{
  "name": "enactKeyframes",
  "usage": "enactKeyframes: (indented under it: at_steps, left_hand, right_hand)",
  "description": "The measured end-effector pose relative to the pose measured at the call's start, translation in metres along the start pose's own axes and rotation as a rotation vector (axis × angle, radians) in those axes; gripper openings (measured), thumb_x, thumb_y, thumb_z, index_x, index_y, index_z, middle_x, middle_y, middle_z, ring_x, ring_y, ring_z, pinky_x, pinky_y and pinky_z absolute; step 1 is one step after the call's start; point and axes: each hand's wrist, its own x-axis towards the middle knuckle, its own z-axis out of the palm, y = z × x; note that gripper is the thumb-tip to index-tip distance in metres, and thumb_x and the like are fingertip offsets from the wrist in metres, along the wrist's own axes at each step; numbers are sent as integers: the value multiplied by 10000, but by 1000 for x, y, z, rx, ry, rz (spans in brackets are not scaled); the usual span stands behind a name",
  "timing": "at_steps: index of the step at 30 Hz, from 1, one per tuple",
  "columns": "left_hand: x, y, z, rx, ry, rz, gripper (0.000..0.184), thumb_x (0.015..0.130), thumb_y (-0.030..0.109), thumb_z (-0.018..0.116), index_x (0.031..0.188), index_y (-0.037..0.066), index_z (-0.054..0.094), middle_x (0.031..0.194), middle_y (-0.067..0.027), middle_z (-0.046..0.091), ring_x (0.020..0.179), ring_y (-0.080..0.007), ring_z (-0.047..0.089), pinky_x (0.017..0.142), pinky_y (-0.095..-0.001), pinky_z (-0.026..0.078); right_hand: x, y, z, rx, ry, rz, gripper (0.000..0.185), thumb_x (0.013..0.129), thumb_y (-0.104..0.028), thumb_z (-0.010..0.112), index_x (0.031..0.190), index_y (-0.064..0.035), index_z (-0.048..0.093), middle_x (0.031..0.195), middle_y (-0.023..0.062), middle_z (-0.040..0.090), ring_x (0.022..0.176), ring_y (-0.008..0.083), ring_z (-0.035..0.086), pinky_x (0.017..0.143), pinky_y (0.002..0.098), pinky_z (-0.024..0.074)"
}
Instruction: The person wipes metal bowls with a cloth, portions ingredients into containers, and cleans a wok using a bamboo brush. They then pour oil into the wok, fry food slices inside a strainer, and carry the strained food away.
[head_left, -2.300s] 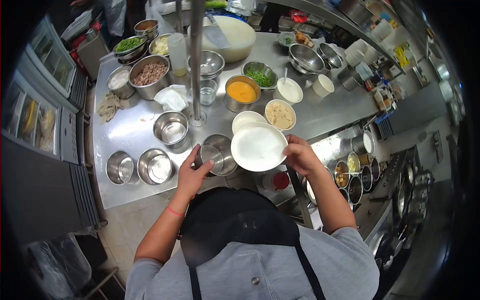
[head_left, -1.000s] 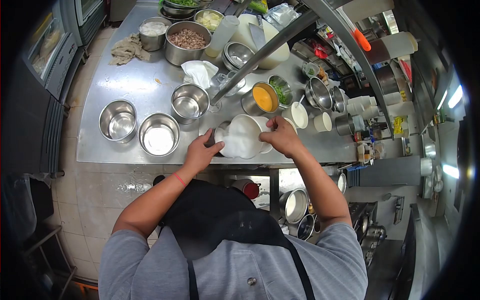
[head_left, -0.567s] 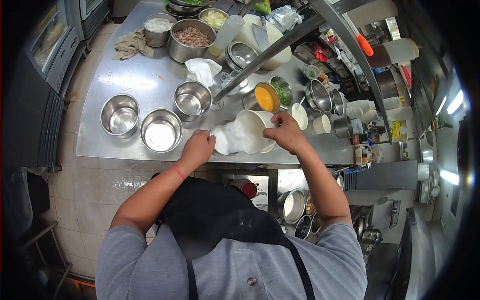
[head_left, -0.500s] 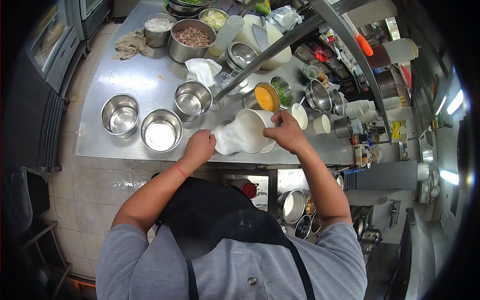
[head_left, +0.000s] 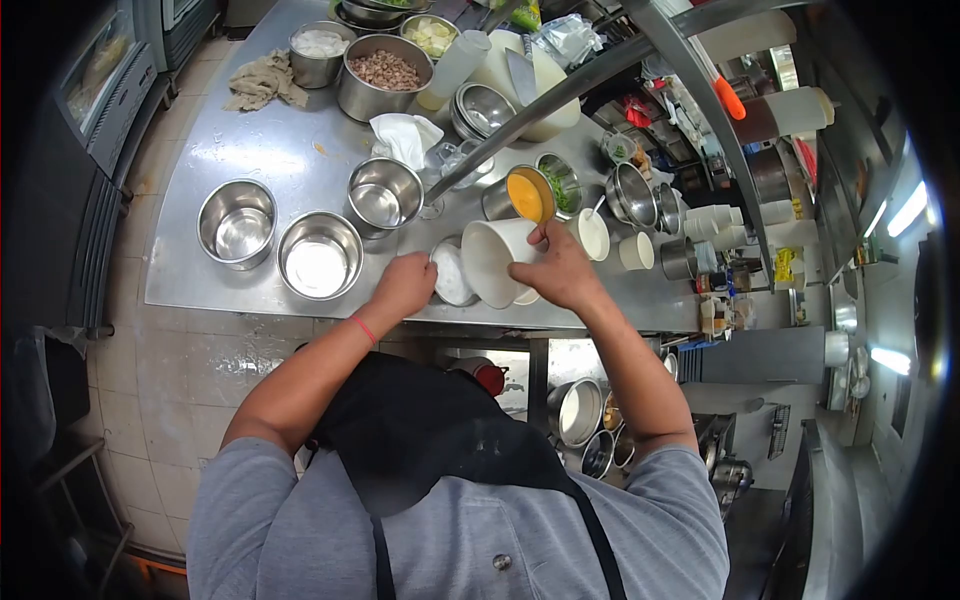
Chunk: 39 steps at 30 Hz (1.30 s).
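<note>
Our curled left hand [head_left: 405, 285] is gripping the steel pot [head_left: 455, 274], our half-closed right hand [head_left: 556, 267] pinching, right of it, a likely light, crushable paper tub [head_left: 486, 264], best held near its base.

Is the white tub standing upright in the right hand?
No, the right hand holds the white tub tipped on its side, its open mouth turned toward the left hand.
</note>
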Motion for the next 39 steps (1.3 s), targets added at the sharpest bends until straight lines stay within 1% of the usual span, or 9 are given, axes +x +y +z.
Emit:
enactKeyframes:
  at_steps: [2, 12, 19, 21, 25, 28, 31, 34, 39]
  left_hand:
    - [-5, 6, 3, -59, -48, -71, 295, 892, 220, 499, 790, -36, 605, 803, -270, 623, 790, -458, 597, 750, -524, 470]
    - [-7, 8, 1, -78, -73, -116, 294, 896, 223, 500, 796, -29, 613, 805, -267, 629, 789, -446, 606, 752, -515, 478]
    - [-3, 12, -2, -75, -82, -108, 301, 902, 222, 496, 786, -32, 608, 793, -267, 628, 782, -444, 608, 750, -508, 481]
    - [-1, 15, -7, -205, -118, -218, 297, 903, 222, 502, 787, -32, 605, 783, -265, 627, 778, -440, 610, 747, -503, 482]
    - [0, 7, 2, -93, -81, -102, 293, 903, 221, 504, 792, -31, 603, 764, -253, 628, 770, -431, 614, 743, -497, 484]
    - [3, 4, -1, -78, -60, -20, 323, 950, 196, 497, 764, -63, 553, 664, -190, 623, 549, -256, 670, 529, -362, 523]
    - [3, 4, 3, -134, -101, -66, 322, 955, 192, 495, 771, -66, 552, 686, -191, 626, 555, -252, 672, 526, -358, 526]
    - [2, 1, 4, -156, -53, -72, 295, 912, 219, 489, 772, -19, 594, 675, -201, 629, 683, -385, 635, 718, -478, 494]
    - [1, 7, 0, -187, -72, -116, 303, 918, 221, 482, 767, -18, 592, 645, -180, 629, 660, -364, 644, 710, -465, 500]
  right_hand:
    - [-4, -3, 4, -102, 16, -12, 555, 613, -277, 734, 1039, -5, 506, 1052, 203, 566, 967, 310, 583, 851, 364, 468]
    - [3, 1, -5, -24, 3, 60, 544, 610, -273, 734, 1026, -9, 503, 1076, 202, 554, 999, 313, 572, 867, 367, 461]
    - [-3, -7, -5, -102, 47, -33, 561, 606, -275, 728, 1043, -20, 489, 1081, 188, 536, 998, 326, 566, 862, 381, 464]
    - [-8, -9, -2, -124, 62, -55, 560, 606, -275, 726, 1043, -21, 486, 1076, 184, 530, 993, 330, 564, 861, 385, 465]
    - [-9, -7, -2, -123, 68, -70, 547, 604, -268, 724, 1031, -20, 488, 1081, 184, 519, 989, 337, 562, 862, 391, 466]
    - [-6, -9, -2, -141, 87, -103, 545, 606, -266, 722, 1034, -18, 491, 1084, 189, 520, 992, 339, 562, 864, 389, 466]
    - [-9, -12, -6, -129, 79, -79, 544, 609, -264, 721, 1037, -17, 493, 1077, 194, 522, 995, 342, 561, 868, 389, 464]
    - [-8, -13, -8, -116, 72, -67, 545, 611, -263, 721, 1039, -16, 492, 1074, 200, 525, 997, 346, 557, 871, 392, 462]
    - [-14, -17, -11, -131, 105, -111, 547, 612, -257, 720, 1041, -13, 485, 1074, 205, 526, 1002, 349, 551, 876, 397, 461]
